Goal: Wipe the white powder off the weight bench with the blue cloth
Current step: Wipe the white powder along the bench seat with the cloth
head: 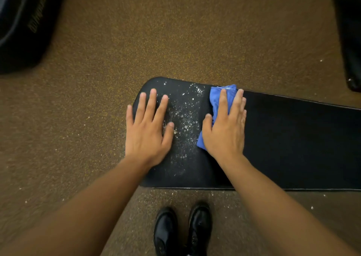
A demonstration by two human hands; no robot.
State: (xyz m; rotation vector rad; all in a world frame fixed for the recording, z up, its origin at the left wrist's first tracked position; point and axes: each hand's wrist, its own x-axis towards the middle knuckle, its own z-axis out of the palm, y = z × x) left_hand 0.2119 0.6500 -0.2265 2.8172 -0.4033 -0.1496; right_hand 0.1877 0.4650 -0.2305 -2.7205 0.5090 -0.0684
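Black shoes (181,230) stand nearest me, just before the worktop (293,142). Left grip (148,126) lies spread flat on its end; right grip (224,126) presses the blue cloth (214,101) flat beside the white powder (185,117).

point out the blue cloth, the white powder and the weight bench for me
blue cloth (214,101): head view, on the bare fold left of the fingers.
white powder (185,117): head view, on the thick scatter between the two hands.
weight bench (293,138): head view, on the clean black pad right of the cloth.
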